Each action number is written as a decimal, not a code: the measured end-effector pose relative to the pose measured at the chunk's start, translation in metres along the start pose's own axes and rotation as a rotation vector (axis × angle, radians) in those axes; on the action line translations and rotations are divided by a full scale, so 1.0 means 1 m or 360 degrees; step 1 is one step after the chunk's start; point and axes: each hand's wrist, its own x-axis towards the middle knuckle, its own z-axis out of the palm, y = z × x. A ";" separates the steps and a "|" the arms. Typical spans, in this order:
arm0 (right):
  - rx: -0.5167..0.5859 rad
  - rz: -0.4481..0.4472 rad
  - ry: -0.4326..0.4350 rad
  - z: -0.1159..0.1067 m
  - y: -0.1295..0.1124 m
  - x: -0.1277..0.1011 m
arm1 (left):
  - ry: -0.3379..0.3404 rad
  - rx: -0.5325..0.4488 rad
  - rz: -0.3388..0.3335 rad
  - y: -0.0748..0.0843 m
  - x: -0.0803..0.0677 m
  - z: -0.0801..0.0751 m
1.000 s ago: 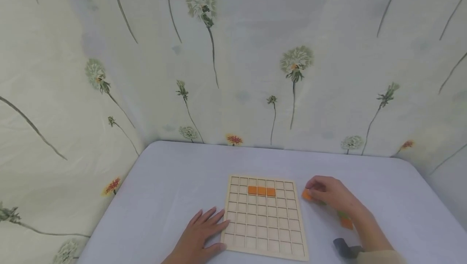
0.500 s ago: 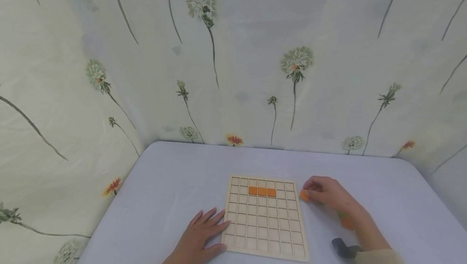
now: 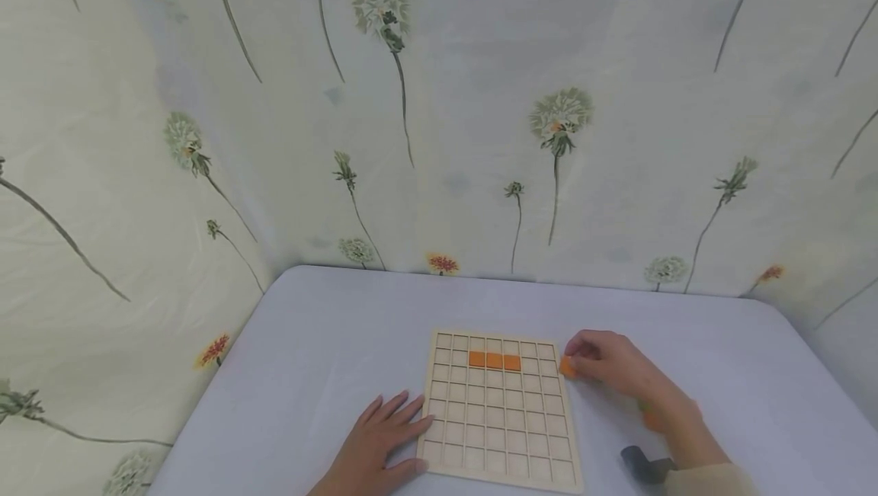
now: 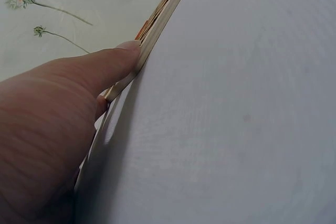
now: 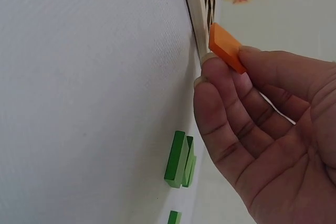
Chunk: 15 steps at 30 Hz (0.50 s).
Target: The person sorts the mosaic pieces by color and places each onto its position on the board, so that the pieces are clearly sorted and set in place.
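A wooden grid board [image 3: 497, 412] lies flat on the table, with three orange tiles [image 3: 494, 361] set side by side in its second row. My right hand [image 3: 610, 366] pinches another orange tile [image 3: 567, 366] just off the board's right edge; the right wrist view shows that orange tile [image 5: 226, 46] between thumb and fingertips, close to the board's edge [image 5: 195, 14]. My left hand [image 3: 377, 446] lies flat with straight fingers against the board's near left corner; its thumb [image 4: 100, 66] presses the board's rim [image 4: 157, 22].
Green tiles [image 5: 179, 159] lie on the table under my right hand, with an orange one [image 3: 650, 420] by the wrist. A dark object [image 3: 641, 465] sits near the front right. Flower-printed cloth [image 3: 439, 100] walls the table at back and sides.
My right hand has carried the orange tile a little to the left, nearer the board's right edge. The left hand and the board have stayed put.
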 end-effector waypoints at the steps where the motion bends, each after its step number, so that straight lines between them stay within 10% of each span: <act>1: -0.0010 -0.0003 -0.0002 0.000 -0.001 0.000 | 0.0001 0.0002 0.0002 0.000 0.000 0.000; 15: -0.0027 -0.0045 -0.0043 0.004 -0.006 0.007 | -0.0032 -0.0019 -0.0017 0.003 0.000 -0.003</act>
